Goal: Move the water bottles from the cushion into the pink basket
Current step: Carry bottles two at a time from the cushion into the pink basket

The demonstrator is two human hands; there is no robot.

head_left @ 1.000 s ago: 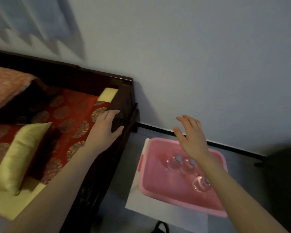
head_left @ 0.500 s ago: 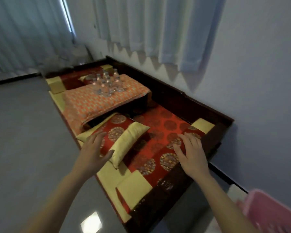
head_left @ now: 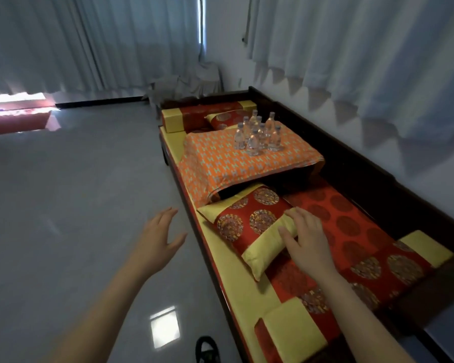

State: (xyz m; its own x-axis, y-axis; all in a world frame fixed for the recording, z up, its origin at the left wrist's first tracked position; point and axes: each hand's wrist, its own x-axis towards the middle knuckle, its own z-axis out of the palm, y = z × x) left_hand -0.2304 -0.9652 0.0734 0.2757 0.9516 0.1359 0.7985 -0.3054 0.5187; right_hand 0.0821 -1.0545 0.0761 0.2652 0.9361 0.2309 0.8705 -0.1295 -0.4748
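Several clear water bottles [head_left: 257,134] stand upright in a cluster on an orange patterned cushion [head_left: 236,163], far along a dark wooden daybed. My left hand [head_left: 157,242] hovers over the grey floor beside the bed's edge, empty, fingers spread. My right hand [head_left: 306,239] hangs just above a red-and-yellow pillow [head_left: 249,226], empty too, fingers apart. Both hands are well short of the bottles. The pink basket is out of view.
The daybed's dark wooden frame [head_left: 357,163] runs along the curtained wall on the right. A red bolster [head_left: 202,116] and another pillow lie beyond the bottles. Glossy grey floor [head_left: 76,205] spreads to the left. A dark shoe tip [head_left: 207,349] shows at the bottom.
My view has swung left, from the pink basket with three bottles in it to the length of the daybed. Both hands came away from the bed end and basket, and stay empty.
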